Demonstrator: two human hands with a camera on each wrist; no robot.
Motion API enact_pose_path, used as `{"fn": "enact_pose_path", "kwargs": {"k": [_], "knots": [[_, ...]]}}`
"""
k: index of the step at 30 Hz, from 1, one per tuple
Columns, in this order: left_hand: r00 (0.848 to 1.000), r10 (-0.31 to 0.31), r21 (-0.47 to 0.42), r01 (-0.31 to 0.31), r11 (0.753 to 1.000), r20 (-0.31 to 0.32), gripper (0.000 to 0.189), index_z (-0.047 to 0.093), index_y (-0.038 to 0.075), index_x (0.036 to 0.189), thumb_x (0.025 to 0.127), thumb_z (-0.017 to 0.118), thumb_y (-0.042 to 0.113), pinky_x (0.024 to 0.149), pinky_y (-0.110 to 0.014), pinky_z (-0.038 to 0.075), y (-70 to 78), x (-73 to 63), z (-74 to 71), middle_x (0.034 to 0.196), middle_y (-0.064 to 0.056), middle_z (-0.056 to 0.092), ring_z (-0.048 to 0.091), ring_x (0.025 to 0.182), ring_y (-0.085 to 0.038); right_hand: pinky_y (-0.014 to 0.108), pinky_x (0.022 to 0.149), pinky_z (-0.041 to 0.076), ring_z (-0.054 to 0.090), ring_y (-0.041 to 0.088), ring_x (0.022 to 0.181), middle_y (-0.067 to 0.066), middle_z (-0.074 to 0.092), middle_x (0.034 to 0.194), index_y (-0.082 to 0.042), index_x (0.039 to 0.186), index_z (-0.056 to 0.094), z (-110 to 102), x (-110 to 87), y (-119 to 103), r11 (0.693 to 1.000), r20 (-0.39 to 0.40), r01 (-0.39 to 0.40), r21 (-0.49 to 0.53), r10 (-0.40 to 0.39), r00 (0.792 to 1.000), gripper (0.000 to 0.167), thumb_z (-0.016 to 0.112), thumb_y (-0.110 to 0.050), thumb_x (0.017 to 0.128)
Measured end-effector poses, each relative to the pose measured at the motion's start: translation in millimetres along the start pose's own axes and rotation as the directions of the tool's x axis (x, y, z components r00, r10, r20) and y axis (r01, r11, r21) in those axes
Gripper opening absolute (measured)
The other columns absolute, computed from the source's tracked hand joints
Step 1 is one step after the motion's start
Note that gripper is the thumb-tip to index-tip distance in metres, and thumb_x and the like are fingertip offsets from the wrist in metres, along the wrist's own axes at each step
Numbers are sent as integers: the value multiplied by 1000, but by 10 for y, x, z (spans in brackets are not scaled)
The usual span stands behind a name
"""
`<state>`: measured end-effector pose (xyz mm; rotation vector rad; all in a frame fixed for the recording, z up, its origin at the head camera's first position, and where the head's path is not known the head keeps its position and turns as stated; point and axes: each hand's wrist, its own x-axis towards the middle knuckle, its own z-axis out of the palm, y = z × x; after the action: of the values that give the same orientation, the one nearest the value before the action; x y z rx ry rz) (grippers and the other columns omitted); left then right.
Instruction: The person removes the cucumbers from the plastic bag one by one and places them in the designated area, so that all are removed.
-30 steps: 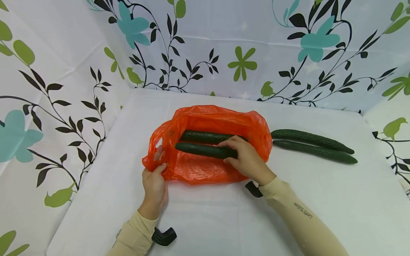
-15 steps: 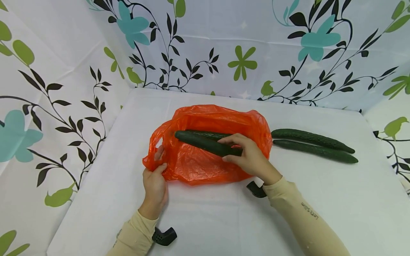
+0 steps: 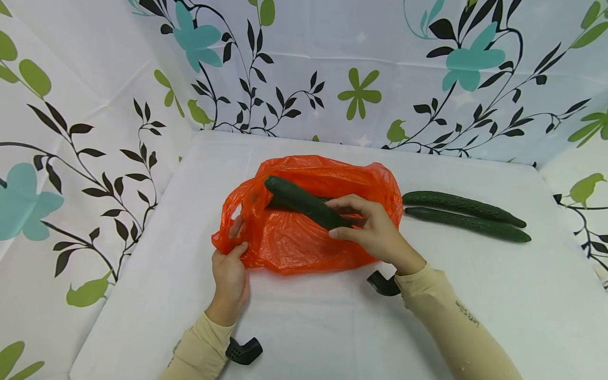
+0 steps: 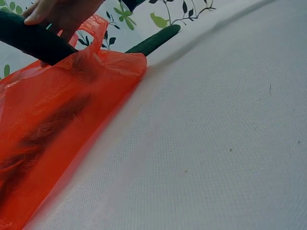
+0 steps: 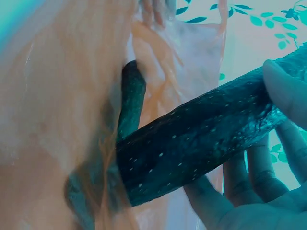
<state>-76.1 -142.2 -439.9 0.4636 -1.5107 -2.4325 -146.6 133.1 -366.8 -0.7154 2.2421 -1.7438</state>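
Observation:
An orange-red plastic bag lies on the white table with its mouth spread open. At its left edge my left hand holds the plastic between thumb and fingers. My right hand grips a dark green cucumber by its near end, thumb on one side and fingers on the other. That cucumber is tilted over the bag's mouth, its far end raised to the upper left. Beneath it a second cucumber lies inside the bag, partly covered. In the right wrist view the held cucumber crosses the bag's edge.
Two more cucumbers, a rear one and a front one, lie side by side right of the bag. Black wrist devices stick out by both sleeves. A patterned cloth hangs behind the table.
The right hand has drawn back slightly to the right. The cucumber in it has lifted and swung its far end up and away. My left hand and the bag have stayed in place.

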Motion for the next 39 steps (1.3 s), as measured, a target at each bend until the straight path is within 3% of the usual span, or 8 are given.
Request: {"fn": "enact_pose_path", "kwargs": {"k": [11,21,31,35,39], "knots": [[1000,-24,20,24,1000,-14,48,35,1,150,103,37,-4,116,-33,33,0,2,7,151,0,46,37,139,-17,48,83,59,63,39,109,16,61,128,-5,129,64,-20,-48,-170,961,34,40,275,-51,998,43,74,4,88],[1000,-6,2,6,1000,-5,49,34,0,151,102,36,-6,116,-31,33,-9,2,8,153,-1,47,39,141,-17,42,90,56,54,37,116,20,59,123,-8,129,65,-119,-123,-327,915,-33,68,399,-59,998,43,72,6,88],[1000,-9,11,9,1000,0,51,37,3,153,102,36,-6,115,-30,35,-1,-8,3,152,1,49,41,140,-16,49,100,51,62,38,115,15,57,123,-3,136,57,-293,-206,-475,849,-69,127,513,-106,992,44,59,11,95],[1000,-21,20,21,1000,3,52,37,5,154,103,37,-5,114,-30,36,7,-18,-1,152,2,49,42,139,-16,48,100,51,61,34,116,13,58,122,-3,138,55,-388,-248,-571,841,-100,136,523,-98,990,44,55,11,96],[1000,-20,17,20,1000,3,52,38,4,153,103,37,-5,114,-30,36,7,-19,3,152,1,48,42,139,-16,46,101,51,60,31,115,12,60,122,-2,140,53,-493,-291,-650,813,-140,165,558,-103,985,44,53,11,98]]}}
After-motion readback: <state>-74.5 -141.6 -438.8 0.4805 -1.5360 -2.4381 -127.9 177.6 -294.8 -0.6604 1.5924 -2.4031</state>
